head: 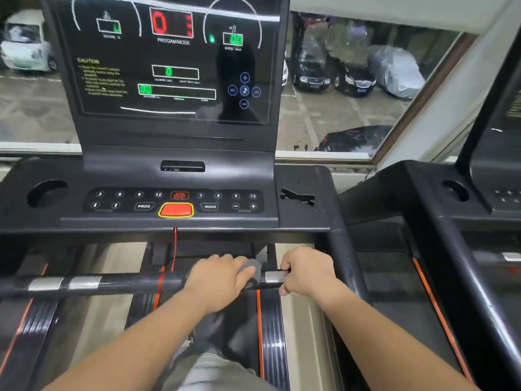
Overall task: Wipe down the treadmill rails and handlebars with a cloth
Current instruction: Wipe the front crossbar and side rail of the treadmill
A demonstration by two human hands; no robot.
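The grey cloth is bunched on the front handlebar, roughly mid-bar, with my left hand curled over it, pressing it onto the bar. My right hand is wrapped round the same bar just to the right, next to a silver grip plate. The console with its red stop button sits right above, and there's a second treadmill off to my right.
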